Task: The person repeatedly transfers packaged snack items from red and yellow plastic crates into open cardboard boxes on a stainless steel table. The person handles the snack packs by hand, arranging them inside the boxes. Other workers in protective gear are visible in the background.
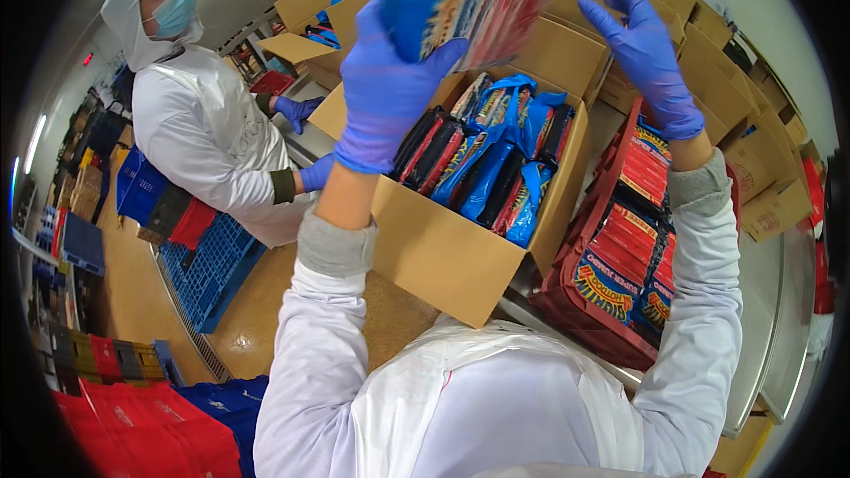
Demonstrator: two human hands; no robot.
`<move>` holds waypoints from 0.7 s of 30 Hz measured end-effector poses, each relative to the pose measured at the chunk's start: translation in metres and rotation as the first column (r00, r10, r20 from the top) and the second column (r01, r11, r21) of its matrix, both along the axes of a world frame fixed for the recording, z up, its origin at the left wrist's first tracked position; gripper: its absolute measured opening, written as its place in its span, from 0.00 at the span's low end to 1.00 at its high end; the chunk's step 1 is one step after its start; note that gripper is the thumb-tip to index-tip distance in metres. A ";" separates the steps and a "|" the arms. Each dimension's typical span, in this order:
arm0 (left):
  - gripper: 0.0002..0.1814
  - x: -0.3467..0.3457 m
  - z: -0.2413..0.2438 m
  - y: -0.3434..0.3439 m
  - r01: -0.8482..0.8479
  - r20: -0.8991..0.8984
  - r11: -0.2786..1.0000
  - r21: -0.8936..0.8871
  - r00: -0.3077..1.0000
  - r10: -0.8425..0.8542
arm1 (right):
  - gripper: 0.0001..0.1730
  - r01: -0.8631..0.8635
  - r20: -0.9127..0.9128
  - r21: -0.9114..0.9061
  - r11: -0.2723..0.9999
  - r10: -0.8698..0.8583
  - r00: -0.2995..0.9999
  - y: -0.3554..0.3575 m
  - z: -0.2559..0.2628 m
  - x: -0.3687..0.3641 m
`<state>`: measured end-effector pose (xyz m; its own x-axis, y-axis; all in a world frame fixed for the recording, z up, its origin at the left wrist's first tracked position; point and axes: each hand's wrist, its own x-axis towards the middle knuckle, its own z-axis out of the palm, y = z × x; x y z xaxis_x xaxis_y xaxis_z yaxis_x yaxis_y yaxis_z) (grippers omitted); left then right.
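My left hand [392,86], in a blue-purple glove, grips a plastic pack of hot dogs [485,3], blurred by motion and cut off by the top of the view. Below it stands an open cardboard box [445,245] holding several packs on edge [491,153], some blue, some black and red. My right hand [641,53], gloved alike, is raised to the right of the box with its fingers apart and nothing in them. Under my right forearm is a dark red plastic crate [571,285] with red and blue hot dog packs [621,259] lying flat in it.
A masked co-worker [206,113] in white stands at the left, gloved hands near the box. Open cartons [717,93] line the back and right. A steel table [757,292] runs underneath. Blue pallet [206,272] and red crates [146,425] are at lower left.
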<state>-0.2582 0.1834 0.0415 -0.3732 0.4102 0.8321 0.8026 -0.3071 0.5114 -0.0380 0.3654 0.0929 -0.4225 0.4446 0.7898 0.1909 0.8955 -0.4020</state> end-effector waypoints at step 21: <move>0.45 -0.028 -0.081 0.189 -0.435 -0.745 0.733 -0.523 0.650 -0.147 | 0.21 -0.355 0.714 -0.073 0.932 0.298 0.634 -0.076 -0.146 0.119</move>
<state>-0.2860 0.3725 -0.0393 0.0973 0.9083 0.4069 0.9740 -0.0029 -0.2264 0.0812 0.2890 -0.0535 -0.9683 0.1247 0.2162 0.0788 0.9747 -0.2092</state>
